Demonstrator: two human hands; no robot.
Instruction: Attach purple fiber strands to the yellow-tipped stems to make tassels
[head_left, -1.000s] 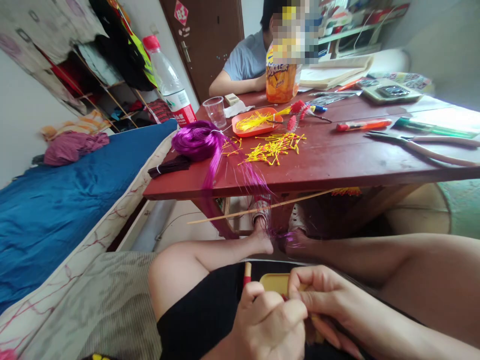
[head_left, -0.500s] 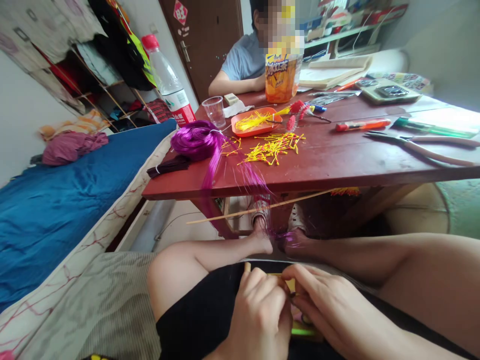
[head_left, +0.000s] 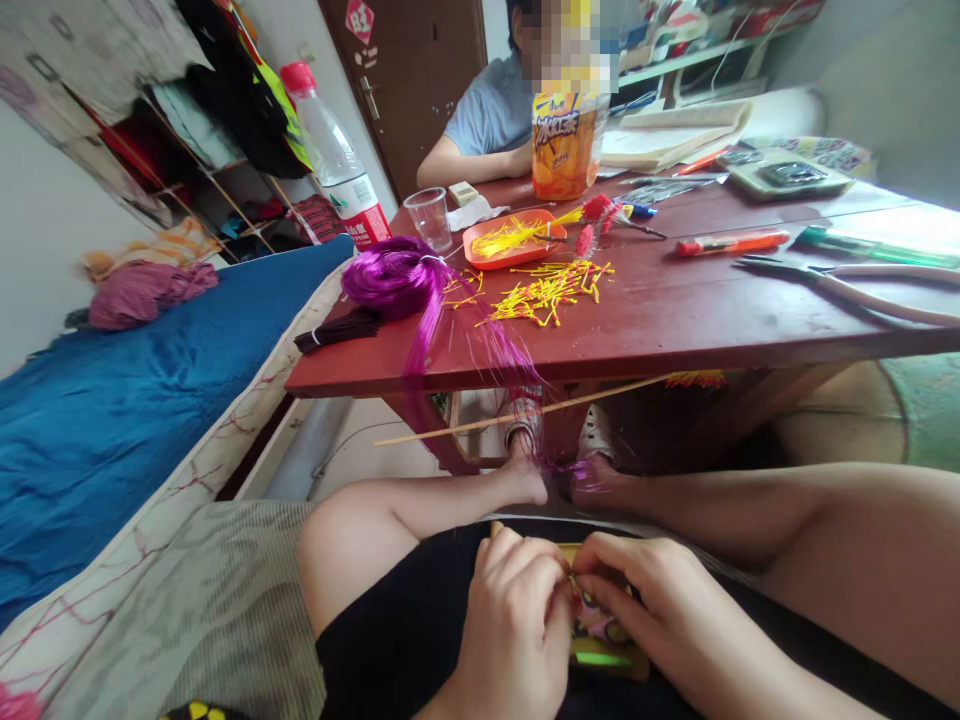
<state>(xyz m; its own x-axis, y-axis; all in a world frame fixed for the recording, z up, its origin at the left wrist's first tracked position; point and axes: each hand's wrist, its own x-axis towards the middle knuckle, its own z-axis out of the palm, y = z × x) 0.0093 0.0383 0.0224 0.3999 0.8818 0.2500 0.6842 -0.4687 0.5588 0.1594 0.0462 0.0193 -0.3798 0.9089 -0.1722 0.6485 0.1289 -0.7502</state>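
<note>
My left hand (head_left: 514,610) is closed low over my lap, its fingers curled. A short pale tip of a wooden-looking stick (head_left: 496,528) sticks out above its knuckles, and the rest is hidden. Close beside it, my right hand (head_left: 649,585) pinches thumb and forefinger together at the left fingertips. What lies in that pinch is too small to make out. Under both hands, a yellowish shallow box (head_left: 637,665) rests on the black cloth over my lap. Inside it are a bright green strip (head_left: 602,659) and pinkish, dark-patterned pieces partly covered by my fingers.
On the red table (head_left: 637,335) are a purple fibre bundle (head_left: 394,280), yellow stamen-like pieces (head_left: 551,295), an orange tray (head_left: 491,262), pliers (head_left: 825,285) and bottles. A thin stick (head_left: 457,428) spans below the edge. A person (head_left: 480,130) sits opposite. A blue-covered bed (head_left: 150,400) stands left.
My right hand's fingertips have shifted slightly left and up, closing into a tighter pinch against my left hand. More of the box's inside now shows between my hands.
</note>
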